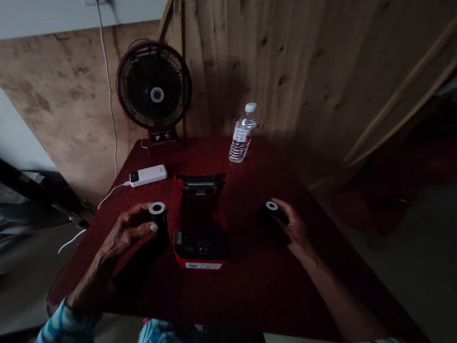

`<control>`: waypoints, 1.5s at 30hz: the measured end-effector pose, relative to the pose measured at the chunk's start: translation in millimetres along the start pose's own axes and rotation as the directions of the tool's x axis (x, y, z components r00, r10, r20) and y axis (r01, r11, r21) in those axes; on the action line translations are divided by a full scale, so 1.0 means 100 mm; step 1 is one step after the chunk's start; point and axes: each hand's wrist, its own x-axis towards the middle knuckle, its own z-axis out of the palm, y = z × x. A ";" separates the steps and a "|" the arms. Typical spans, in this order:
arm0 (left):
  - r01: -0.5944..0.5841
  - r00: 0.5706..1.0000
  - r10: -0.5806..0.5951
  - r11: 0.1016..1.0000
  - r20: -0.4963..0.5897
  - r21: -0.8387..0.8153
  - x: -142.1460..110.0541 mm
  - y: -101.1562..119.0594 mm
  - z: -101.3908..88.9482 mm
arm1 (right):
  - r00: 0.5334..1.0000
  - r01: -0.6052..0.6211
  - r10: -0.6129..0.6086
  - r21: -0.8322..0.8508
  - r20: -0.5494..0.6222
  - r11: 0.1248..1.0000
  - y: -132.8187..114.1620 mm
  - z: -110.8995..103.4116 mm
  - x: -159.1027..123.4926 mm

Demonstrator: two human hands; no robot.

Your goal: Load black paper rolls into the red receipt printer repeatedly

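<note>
At 9 o'clock of red/blk device [202, 247], L hand [126, 235], part-closed, holds dark roll [158, 218]; at 3, R hand [298, 228] likewise w/ 2nd roll [274, 209] (holding step).

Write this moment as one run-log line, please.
left hand: holds black white-ended cylindrical roll | right hand: holds similar black roll | between hands: red-and-black boxy device | beyond: clear plastic bottle
</note>
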 end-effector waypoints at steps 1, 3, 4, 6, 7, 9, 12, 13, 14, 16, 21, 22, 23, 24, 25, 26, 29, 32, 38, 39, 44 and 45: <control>0.010 1.000 -0.010 1.000 0.019 -0.023 0.01 0.05 0.03 | 1.000 0.003 -0.003 0.007 0.006 1.000 -0.01 0.01 0.00; 0.029 0.998 -0.027 0.999 0.059 -0.031 0.02 0.13 0.07 | 1.000 0.010 -0.011 0.023 0.021 1.000 -0.02 0.02 0.01; 0.019 0.997 -0.019 1.000 0.073 0.008 0.03 0.16 0.08 | 1.000 0.012 -0.013 0.030 0.028 0.999 -0.02 0.03 0.01; -0.041 0.993 0.024 0.988 0.114 0.149 0.06 0.22 0.12 | 0.999 0.008 -0.009 0.033 0.042 0.999 -0.01 0.02 0.01; -0.089 0.989 0.060 0.971 0.135 0.224 0.09 0.25 0.15 | 0.999 0.005 -0.006 0.030 0.053 1.000 -0.01 0.01 0.00; -0.192 0.974 0.134 0.917 0.184 0.349 0.16 0.30 0.21 | 0.995 0.009 -0.011 0.023 0.099 1.000 0.01 -0.05 -0.03; -0.340 0.930 0.218 0.815 0.295 0.469 0.33 0.35 0.35 | 0.987 0.024 -0.021 -0.017 0.156 1.000 0.00 -0.23 -0.12; -0.376 0.914 0.219 0.772 0.341 0.513 0.39 0.37 0.41 | 0.988 0.017 -0.010 -0.042 0.152 0.999 -0.01 -0.31 -0.15; -0.400 0.902 0.197 0.718 0.385 0.570 0.45 0.39 0.47 | 0.991 0.001 0.008 -0.066 0.134 0.998 -0.02 -0.38 -0.19; -0.396 0.899 0.082 0.573 0.430 0.717 0.56 0.43 0.61 | 0.995 -0.033 0.041 -0.089 0.088 0.995 -0.03 -0.49 -0.25; -0.303 0.917 -0.151 0.333 0.368 0.893 0.68 0.48 0.85 | 0.999 -0.029 0.032 -0.084 0.030 0.996 0.00 -0.54 -0.29; -0.305 0.913 -0.165 0.330 0.372 0.894 0.69 0.48 0.87 | 0.999 -0.012 0.014 -0.088 0.029 0.996 0.01 -0.53 -0.29; -0.310 0.907 -0.181 0.326 0.381 0.893 0.70 0.47 0.89 | 1.000 0.007 -0.004 -0.094 0.031 0.996 0.02 -0.53 -0.29; -0.318 0.898 -0.197 0.326 0.393 0.890 0.72 0.47 0.91 | 0.999 0.025 -0.022 -0.102 0.033 0.994 0.03 -0.52 -0.28; -0.327 0.888 -0.212 0.330 0.407 0.886 0.74 0.46 0.92 | 0.999 0.038 -0.034 -0.113 0.035 0.993 0.04 -0.52 -0.28; -0.334 0.879 -0.225 0.336 0.419 0.881 0.77 0.45 0.93 | 0.998 0.048 -0.043 -0.125 0.039 0.991 0.05 -0.53 -0.28; -0.350 0.857 -0.246 0.366 0.453 0.862 0.88 0.41 0.95 | 0.997 0.063 -0.057 -0.155 0.044 0.986 0.04 -0.54 -0.29; -0.359 0.842 -0.239 0.421 0.483 0.833 0.95 0.40 0.93 | 0.999 0.041 -0.036 -0.170 0.028 0.985 0.02 -0.53 -0.29; -0.363 0.863 -0.082 0.586 0.498 0.725 0.57 0.57 0.58 | 1.000 0.021 -0.024 -0.147 -0.015 0.989 -0.03 -0.54 -0.32; -0.354 0.882 -0.032 0.614 0.470 0.705 0.44 0.59 0.52 | 1.000 0.007 -0.010 -0.136 -0.027 0.991 -0.03 -0.55 -0.33; -0.484 0.872 0.305 0.652 0.382 0.584 -0.08 0.52 0.49 | 0.990 -0.047 0.047 0.000 -0.132 0.999 0.01 -0.53 -0.33; -0.507 0.861 0.345 0.616 0.373 0.602 -0.11 0.48 0.53 | 0.987 -0.045 0.051 0.037 -0.151 0.998 0.03 -0.52 -0.33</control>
